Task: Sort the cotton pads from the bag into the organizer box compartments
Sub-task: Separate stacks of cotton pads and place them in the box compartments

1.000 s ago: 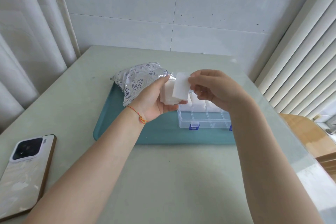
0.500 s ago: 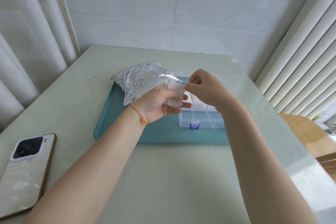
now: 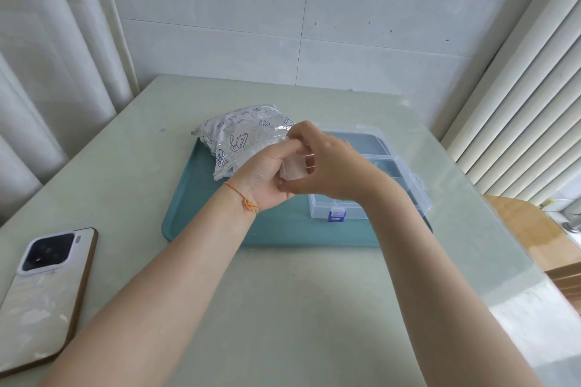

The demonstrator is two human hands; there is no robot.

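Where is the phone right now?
In the head view the phone lies camera side up at the table's near left edge, beside the left forearm, well apart from the teal tray.

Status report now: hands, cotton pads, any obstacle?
Left hand and right hand both grip cotton pads. Pads above tray, beside organizer box. No obstacle seen.
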